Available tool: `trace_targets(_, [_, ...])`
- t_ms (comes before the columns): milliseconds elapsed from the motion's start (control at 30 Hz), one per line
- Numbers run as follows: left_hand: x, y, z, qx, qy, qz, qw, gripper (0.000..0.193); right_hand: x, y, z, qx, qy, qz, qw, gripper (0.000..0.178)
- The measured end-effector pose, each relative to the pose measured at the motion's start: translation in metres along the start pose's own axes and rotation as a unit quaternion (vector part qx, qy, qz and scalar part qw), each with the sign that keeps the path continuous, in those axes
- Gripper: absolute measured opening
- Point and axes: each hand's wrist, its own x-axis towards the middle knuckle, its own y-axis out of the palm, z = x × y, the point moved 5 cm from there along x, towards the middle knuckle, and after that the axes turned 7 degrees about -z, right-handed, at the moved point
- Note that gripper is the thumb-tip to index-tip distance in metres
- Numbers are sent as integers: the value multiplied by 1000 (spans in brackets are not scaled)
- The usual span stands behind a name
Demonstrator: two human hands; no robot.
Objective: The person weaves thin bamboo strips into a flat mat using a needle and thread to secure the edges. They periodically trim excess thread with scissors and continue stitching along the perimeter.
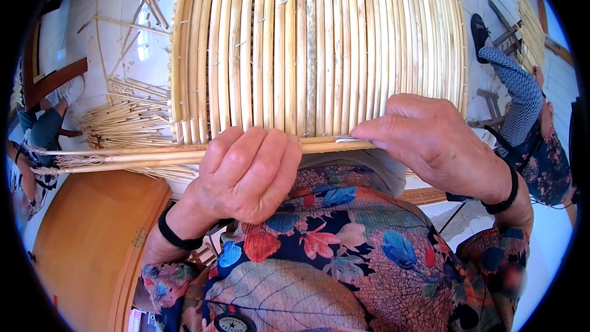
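Had my left grip [249, 175] wrapped round some reeds [153, 160], right grip [433, 141] pinched on white string [348, 140] by the mat [319, 43].

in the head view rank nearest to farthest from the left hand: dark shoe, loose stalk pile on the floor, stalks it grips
From the left hand:
1. Gripped stalks: inside its grip.
2. Loose stalk pile: on the floor, left.
3. Dark shoe: far right, beyond the slatted panel.
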Motion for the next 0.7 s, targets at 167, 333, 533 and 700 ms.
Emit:
trace_targets(167, [0,0,0,-4,-5,2,1000,22,0,0,1,14,6,11,1000,25])
trace_targets(333, [2,0,0,-3,-7,2,1000,22,3,-5,5,-15,-11,15,1000,24])
trace_targets(533, [3,1,0,-8,-7,1,1000,21,6,-10,15,-78,-45,43,995,29])
trace_targets(700, [3,2,0,-10,-4,0,1000,21,15,-13,34,-113,-86,89,986,37])
